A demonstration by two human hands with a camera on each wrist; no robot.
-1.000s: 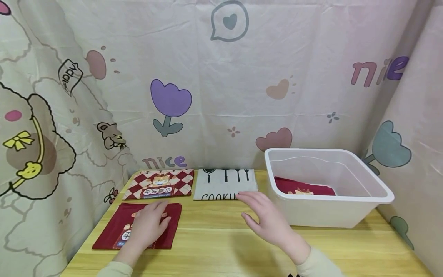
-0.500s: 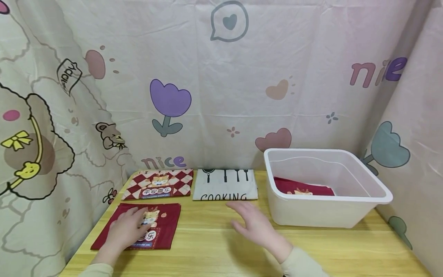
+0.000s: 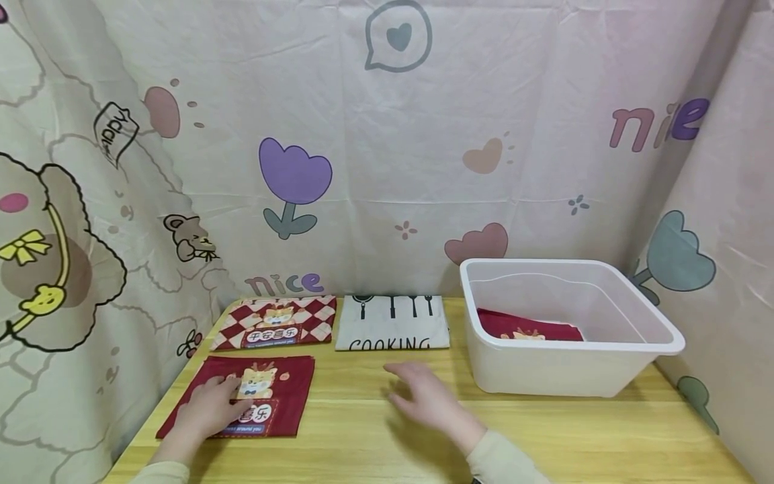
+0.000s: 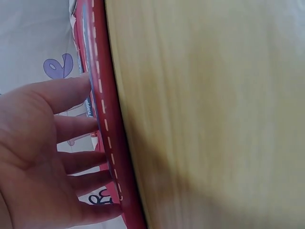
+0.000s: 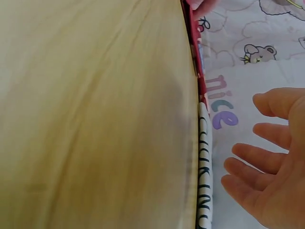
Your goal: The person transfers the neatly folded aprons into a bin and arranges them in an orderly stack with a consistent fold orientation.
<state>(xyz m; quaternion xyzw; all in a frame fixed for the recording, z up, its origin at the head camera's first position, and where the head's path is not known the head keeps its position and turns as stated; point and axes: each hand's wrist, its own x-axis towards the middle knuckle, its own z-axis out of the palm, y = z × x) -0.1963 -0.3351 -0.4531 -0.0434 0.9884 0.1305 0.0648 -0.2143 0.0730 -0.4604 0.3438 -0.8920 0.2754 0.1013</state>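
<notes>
A folded dark red cloth [image 3: 296,386] with a cartoon animal and lettering lies at the front left of the table. My left hand [image 3: 208,407] rests on its left part, fingers spread; in the left wrist view, the fingertips [image 4: 90,176] meet the cloth's stitched edge [image 4: 108,119]. Over the bare wood in the middle hovers my right hand [image 3: 426,395], holding nothing, its fingers [image 5: 259,157] relaxed and apart. Behind lie a folded red-and-cream checked cloth [image 3: 314,312] and a folded white cloth [image 3: 387,326] printed with utensils and "COOKING".
A white plastic bin [image 3: 544,370] stands at the right of the wooden table [image 3: 357,437], with another folded dark red cloth [image 3: 532,327] inside. A printed curtain [image 3: 387,168] hangs behind and along both sides.
My left hand has slid left across the red cloth, uncovering its printed animal. My right hand has moved left and nearer, away from the white cloth and the bin.
</notes>
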